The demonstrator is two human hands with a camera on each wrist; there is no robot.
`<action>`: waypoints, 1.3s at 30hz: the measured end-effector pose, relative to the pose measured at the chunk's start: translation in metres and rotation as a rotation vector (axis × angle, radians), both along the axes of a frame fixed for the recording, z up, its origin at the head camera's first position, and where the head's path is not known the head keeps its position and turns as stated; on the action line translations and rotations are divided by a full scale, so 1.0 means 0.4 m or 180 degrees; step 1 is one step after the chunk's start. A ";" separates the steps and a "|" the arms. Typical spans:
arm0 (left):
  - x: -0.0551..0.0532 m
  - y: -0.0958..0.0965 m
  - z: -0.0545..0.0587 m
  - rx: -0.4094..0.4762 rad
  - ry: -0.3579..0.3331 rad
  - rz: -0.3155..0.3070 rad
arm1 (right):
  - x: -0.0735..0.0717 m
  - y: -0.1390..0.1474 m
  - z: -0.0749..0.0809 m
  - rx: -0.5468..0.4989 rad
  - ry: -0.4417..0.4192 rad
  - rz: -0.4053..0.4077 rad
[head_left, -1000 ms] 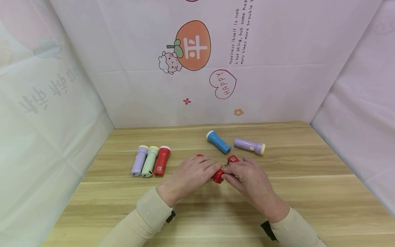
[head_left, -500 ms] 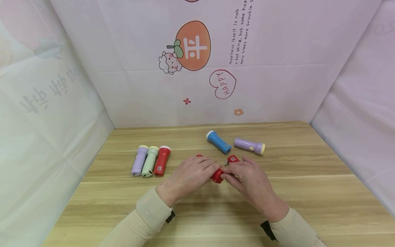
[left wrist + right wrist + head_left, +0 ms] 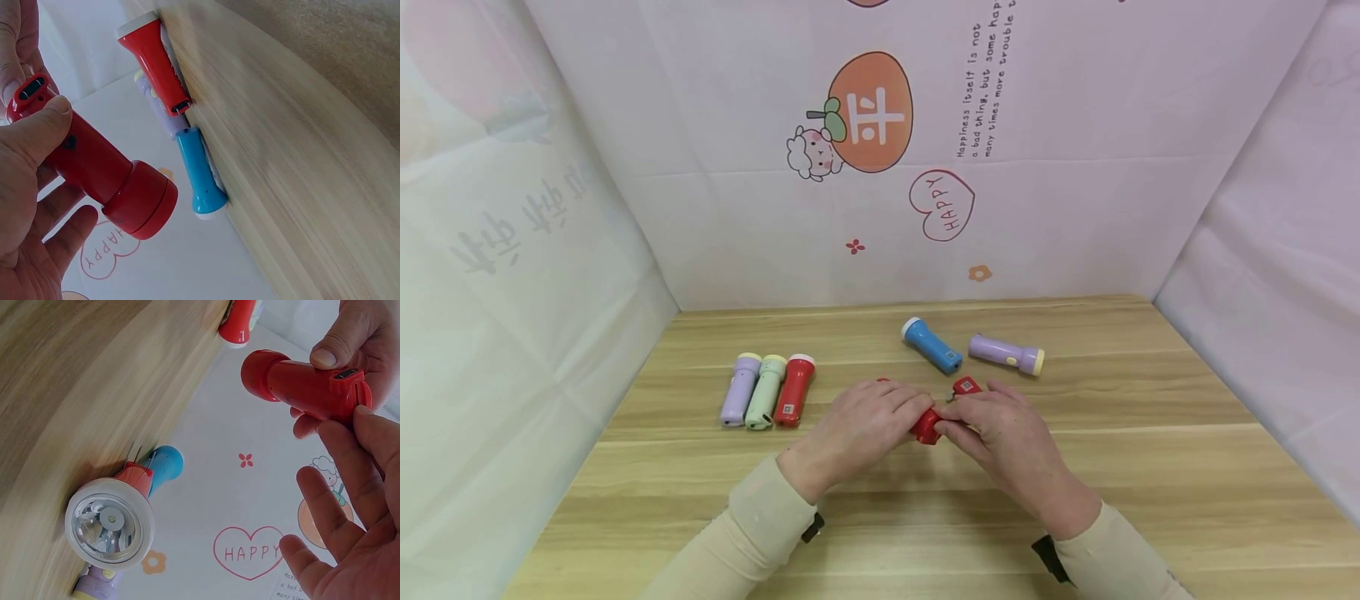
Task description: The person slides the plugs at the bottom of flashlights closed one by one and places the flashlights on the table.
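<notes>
My left hand (image 3: 867,423) grips a red flashlight (image 3: 94,159) round its body, thumb on top near the tail. The head of this flashlight points away from me. Its tail end, with a small black slot-like part, faces my right hand (image 3: 1017,446). In the right wrist view, my right thumb and forefinger pinch that tail end while the other fingers are spread. A second red flashlight (image 3: 110,520) with a white-rimmed lens lies on the table beyond my right hand, which hides much of it in the head view. Two thin metal prongs (image 3: 137,454) stick out by its tail.
A blue flashlight (image 3: 931,344) and a purple flashlight (image 3: 1009,355) lie behind the hands. At the left, a purple flashlight (image 3: 739,393), a pale green flashlight (image 3: 764,395) and a red flashlight (image 3: 794,393) lie side by side on the wooden table (image 3: 647,492). Printed white cloth (image 3: 760,242) surrounds the table.
The held flashlight's tail and my left hand have shifted very slightly to the left. My right hand keeps its pinch at the tail, and the flashlights on the table have not moved.
</notes>
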State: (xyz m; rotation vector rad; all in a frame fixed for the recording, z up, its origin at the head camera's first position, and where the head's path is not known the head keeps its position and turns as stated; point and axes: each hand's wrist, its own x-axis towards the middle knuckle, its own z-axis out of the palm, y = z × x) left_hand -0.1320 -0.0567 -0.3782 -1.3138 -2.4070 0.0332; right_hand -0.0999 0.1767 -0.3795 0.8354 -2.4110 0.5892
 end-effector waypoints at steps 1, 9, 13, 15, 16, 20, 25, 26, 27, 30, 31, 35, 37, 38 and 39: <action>0.000 -0.001 0.000 -0.0002 -0.0011 0.0006 | 0.000 0.000 0.000 0.0001 -0.0001 0.0000; 0.002 -0.003 0.000 0.0036 0.0102 0.0006 | 0.000 -0.003 0.000 -0.0025 0.0042 0.0041; 0.002 -0.005 -0.003 0.0077 0.0139 -0.0014 | 0.000 -0.005 -0.002 -0.0025 0.0136 0.0064; 0.001 -0.006 -0.005 0.0090 0.0127 -0.0019 | 0.000 -0.006 -0.003 -0.0024 0.0179 0.0072; 0.001 -0.007 -0.006 0.0096 0.0128 -0.0020 | -0.001 -0.006 -0.003 -0.0025 0.0191 0.0075; 0.000 -0.008 -0.009 0.0134 0.0157 -0.0029 | -0.002 -0.007 -0.004 -0.0022 0.0116 0.0076; 0.000 -0.010 -0.011 0.0192 0.0213 -0.0058 | -0.005 -0.010 -0.003 -0.0021 0.0029 0.0089; 0.000 -0.010 -0.011 0.0191 0.0215 -0.0058 | -0.006 -0.010 -0.004 -0.0022 0.0033 0.0098; 0.000 -0.011 -0.012 0.0189 0.0215 -0.0055 | -0.006 -0.010 -0.004 -0.0023 0.0045 0.0104; 0.001 -0.012 -0.012 0.0172 0.0219 -0.0039 | -0.007 -0.011 -0.005 -0.0022 0.0072 0.0124; 0.001 -0.012 -0.013 0.0162 0.0222 -0.0032 | -0.007 -0.012 -0.005 -0.0019 0.0075 0.0127; 0.001 -0.013 -0.013 0.0152 0.0210 -0.0012 | -0.008 -0.013 -0.004 0.0000 0.0058 0.0122; 0.002 -0.014 -0.013 0.0154 0.0190 -0.0001 | -0.008 -0.014 -0.005 0.0002 0.0042 0.0120; 0.001 -0.014 -0.014 0.0151 0.0188 0.0004 | -0.008 -0.014 -0.005 -0.0002 0.0037 0.0119; 0.002 -0.014 -0.014 0.0148 0.0187 0.0009 | -0.008 -0.014 -0.006 -0.0004 0.0034 0.0118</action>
